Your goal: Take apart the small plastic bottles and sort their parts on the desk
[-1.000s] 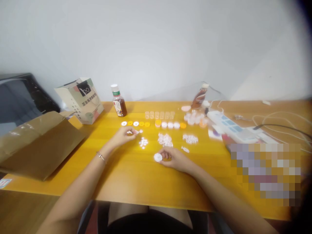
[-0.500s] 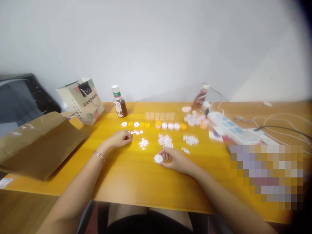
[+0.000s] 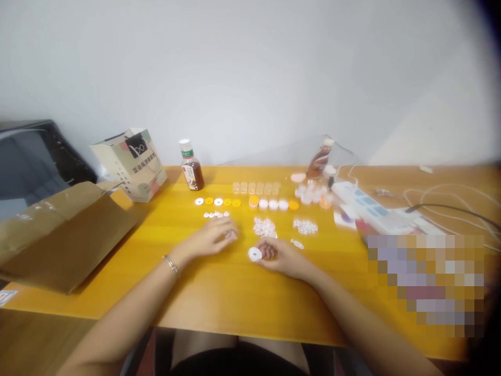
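My right hand (image 3: 284,256) pinches a white round disc (image 3: 254,254) at its edge, just above the table; a dark hole shows in the disc's middle. My left hand (image 3: 215,236) hovers low over the heap of small white pieces (image 3: 230,234), which it mostly covers. Its thumb and fingers are a little apart, with white showing between them. Beyond it lies a short row of small white pieces (image 3: 219,214). A pile of white openwork pieces (image 3: 264,227) lies past my right hand, and a second such pile (image 3: 306,226) is further right.
Rows of white and yellow discs (image 3: 218,201), round containers (image 3: 273,204) and clear cups (image 3: 251,188) cross the table. Two bottles (image 3: 191,169) (image 3: 320,161) stand behind. Paper bags (image 3: 143,167) (image 3: 66,235) are left; a power strip (image 3: 364,203) and cables are right.
My left hand has moved right and slightly nearer, from the row of small white pieces to the heap. My right hand holds still, while the disc has turned to show its hole.
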Demonstrator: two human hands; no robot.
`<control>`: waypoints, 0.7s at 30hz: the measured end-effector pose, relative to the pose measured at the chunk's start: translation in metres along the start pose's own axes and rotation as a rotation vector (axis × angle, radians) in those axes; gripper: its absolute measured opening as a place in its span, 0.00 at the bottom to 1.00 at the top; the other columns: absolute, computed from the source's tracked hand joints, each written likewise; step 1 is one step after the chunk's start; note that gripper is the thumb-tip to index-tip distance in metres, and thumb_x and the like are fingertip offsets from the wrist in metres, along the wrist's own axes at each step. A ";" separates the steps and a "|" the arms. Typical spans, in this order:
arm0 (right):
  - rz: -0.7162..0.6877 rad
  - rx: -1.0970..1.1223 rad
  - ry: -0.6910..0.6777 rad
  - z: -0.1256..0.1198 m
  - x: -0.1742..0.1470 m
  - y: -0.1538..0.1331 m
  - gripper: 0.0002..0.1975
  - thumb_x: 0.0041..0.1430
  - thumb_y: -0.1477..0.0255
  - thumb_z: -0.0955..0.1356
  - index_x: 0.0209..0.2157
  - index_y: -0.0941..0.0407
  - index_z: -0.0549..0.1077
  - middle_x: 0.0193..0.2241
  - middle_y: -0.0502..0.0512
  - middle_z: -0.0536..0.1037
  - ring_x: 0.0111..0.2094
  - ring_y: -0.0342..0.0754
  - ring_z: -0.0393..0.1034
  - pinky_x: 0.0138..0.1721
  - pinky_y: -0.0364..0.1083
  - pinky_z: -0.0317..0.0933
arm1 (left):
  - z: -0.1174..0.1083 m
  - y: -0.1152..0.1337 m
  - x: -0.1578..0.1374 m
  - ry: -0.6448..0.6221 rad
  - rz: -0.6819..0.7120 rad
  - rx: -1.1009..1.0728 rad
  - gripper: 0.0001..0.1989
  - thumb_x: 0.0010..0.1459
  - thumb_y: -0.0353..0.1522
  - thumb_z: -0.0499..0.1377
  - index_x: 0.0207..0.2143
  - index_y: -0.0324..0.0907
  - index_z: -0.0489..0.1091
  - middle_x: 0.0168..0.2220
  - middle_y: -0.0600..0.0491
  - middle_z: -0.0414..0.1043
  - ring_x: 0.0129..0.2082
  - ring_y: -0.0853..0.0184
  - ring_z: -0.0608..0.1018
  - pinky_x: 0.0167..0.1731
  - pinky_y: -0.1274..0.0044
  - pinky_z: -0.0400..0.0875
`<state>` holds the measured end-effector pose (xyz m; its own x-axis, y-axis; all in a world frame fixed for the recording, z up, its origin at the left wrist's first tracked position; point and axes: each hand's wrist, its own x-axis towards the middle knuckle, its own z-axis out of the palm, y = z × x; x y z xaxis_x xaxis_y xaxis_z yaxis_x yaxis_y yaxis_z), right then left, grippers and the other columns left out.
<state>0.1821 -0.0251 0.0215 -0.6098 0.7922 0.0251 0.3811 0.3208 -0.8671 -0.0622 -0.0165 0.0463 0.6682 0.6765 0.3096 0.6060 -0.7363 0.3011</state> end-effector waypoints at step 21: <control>0.011 0.107 0.174 -0.007 0.001 0.003 0.15 0.53 0.64 0.65 0.42 0.55 0.68 0.26 0.49 0.67 0.27 0.42 0.62 0.31 0.43 0.58 | -0.021 -0.055 -0.013 0.381 -0.126 0.240 0.09 0.59 0.34 0.52 0.33 0.42 0.71 0.33 0.51 0.75 0.34 0.68 0.75 0.38 0.76 0.63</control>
<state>0.1873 -0.0196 0.0225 -0.4732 0.8760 0.0928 0.3057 0.2621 -0.9153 -0.1126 0.0155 0.0445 0.4037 0.6849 0.6067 0.7851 -0.5997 0.1547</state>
